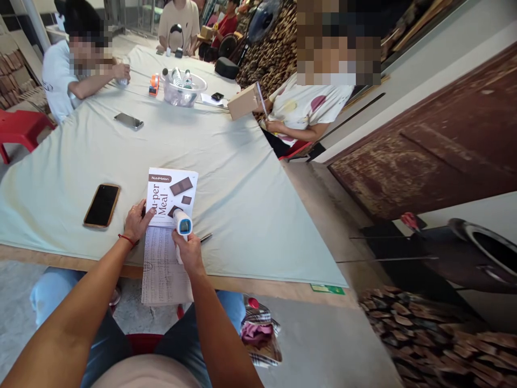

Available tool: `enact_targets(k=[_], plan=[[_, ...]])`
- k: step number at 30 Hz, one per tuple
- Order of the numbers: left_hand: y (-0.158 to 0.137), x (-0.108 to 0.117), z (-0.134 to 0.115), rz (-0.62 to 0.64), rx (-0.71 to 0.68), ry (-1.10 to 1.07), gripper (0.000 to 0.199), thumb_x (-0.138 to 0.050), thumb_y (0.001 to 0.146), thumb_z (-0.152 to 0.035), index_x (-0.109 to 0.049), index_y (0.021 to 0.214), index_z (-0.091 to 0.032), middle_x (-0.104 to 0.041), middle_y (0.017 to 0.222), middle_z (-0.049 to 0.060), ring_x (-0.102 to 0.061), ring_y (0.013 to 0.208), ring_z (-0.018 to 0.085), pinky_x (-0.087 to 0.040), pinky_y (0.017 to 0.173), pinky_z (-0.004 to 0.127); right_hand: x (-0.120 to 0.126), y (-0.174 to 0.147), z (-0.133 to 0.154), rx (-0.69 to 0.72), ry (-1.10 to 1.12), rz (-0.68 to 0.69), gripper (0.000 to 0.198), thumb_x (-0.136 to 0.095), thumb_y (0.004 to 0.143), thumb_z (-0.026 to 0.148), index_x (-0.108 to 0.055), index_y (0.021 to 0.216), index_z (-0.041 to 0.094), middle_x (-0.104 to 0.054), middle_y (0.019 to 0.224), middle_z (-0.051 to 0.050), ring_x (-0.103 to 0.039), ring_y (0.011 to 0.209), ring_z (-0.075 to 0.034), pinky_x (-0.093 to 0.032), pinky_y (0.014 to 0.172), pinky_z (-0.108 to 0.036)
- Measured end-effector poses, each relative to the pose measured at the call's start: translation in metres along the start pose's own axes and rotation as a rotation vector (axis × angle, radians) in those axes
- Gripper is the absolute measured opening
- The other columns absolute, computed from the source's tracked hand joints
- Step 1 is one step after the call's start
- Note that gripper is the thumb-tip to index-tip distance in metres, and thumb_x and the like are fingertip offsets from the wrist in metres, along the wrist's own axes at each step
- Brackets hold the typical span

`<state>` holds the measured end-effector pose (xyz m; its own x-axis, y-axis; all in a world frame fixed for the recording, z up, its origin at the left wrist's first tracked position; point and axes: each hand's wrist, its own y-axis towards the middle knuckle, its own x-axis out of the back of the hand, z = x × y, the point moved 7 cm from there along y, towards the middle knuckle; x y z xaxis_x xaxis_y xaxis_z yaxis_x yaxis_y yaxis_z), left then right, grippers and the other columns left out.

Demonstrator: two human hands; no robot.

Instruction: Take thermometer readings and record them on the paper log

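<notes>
My right hand (pixel 190 252) is wrapped round the grip of a white infrared thermometer (pixel 176 215), its blue-framed screen facing me. The thermometer's front end overlaps the lower part of a white booklet (pixel 186 188) printed "Su-per Meal". At the booklet's left edge is my left hand (pixel 138 220), thumb on top of the cover and fingers along the side. Below the booklet a sheet covered in small print (pixel 163 269) hangs over the table's front edge. Beside my right hand lies a pen (pixel 206 237). A phone in a brown case (pixel 102 206) rests left of my left hand.
A pale green cloth covers the table (pixel 242 205). Farther back are another phone (pixel 129 120), a plastic basket of bottles (pixel 177 97) and an orange tape roll (pixel 154 85). A person at the right holds a cardboard box (pixel 243 102). Other people sit left and behind.
</notes>
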<state>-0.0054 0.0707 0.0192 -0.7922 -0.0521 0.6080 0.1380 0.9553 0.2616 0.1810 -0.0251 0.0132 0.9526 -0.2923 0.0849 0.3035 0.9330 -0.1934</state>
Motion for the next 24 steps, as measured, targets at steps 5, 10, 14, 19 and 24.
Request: enact_targets(k=[5, 10, 14, 19, 24], plan=[[0.0, 0.0, -0.001, 0.004, -0.005, -0.011, 0.05, -0.045, 0.096, -0.056, -0.062, 0.126, -0.02, -0.071, 0.102, 0.01, -0.063, 0.101, 0.03, -0.05, 0.093, 0.045, -0.003, 0.0, -0.003, 0.008, -0.01, -0.007, 0.042, -0.065, 0.07, 0.057, -0.069, 0.079, 0.015, -0.055, 0.065, 0.001, -0.049, 0.07, -0.017, -0.041, 0.065, -0.029], [0.0, 0.001, -0.003, 0.011, -0.007, -0.008, 0.054, -0.043, 0.096, -0.056, -0.061, 0.127, -0.015, -0.071, 0.107, 0.014, -0.062, 0.103, 0.032, -0.049, 0.094, 0.047, -0.005, -0.005, 0.002, -0.043, 0.099, 0.004, 0.038, -0.069, 0.064, 0.052, -0.068, 0.08, 0.017, -0.057, 0.067, 0.002, -0.048, 0.068, -0.016, -0.042, 0.065, -0.029], [0.001, 0.001, -0.002, 0.009, 0.004, 0.01, 0.053, -0.044, 0.096, -0.054, -0.059, 0.129, -0.016, -0.071, 0.113, 0.014, -0.062, 0.106, 0.032, -0.049, 0.096, 0.048, 0.011, -0.016, 0.011, -0.048, 0.188, -0.015, 0.038, -0.069, 0.062, 0.051, -0.067, 0.08, 0.018, -0.056, 0.068, 0.002, -0.048, 0.068, -0.015, -0.042, 0.065, -0.029], [0.004, 0.003, -0.001, -0.006, 0.005, 0.01, 0.05, -0.044, 0.095, -0.054, -0.062, 0.125, -0.018, -0.071, 0.11, 0.014, -0.062, 0.104, 0.032, -0.049, 0.095, 0.048, 0.069, -0.028, 0.022, 0.001, 0.142, -0.214, 0.04, -0.072, 0.063, 0.055, -0.067, 0.077, 0.017, -0.056, 0.067, 0.001, -0.049, 0.069, -0.016, -0.042, 0.065, -0.029], [0.008, 0.005, 0.0, -0.027, 0.005, 0.006, 0.048, -0.044, 0.094, -0.055, -0.064, 0.12, -0.02, -0.073, 0.107, 0.011, -0.063, 0.101, 0.031, -0.05, 0.093, 0.046, 0.12, -0.036, 0.035, 0.064, 0.094, -0.373, 0.04, -0.073, 0.063, 0.056, -0.065, 0.072, 0.018, -0.054, 0.065, 0.001, -0.047, 0.066, -0.015, -0.04, 0.062, -0.029]])
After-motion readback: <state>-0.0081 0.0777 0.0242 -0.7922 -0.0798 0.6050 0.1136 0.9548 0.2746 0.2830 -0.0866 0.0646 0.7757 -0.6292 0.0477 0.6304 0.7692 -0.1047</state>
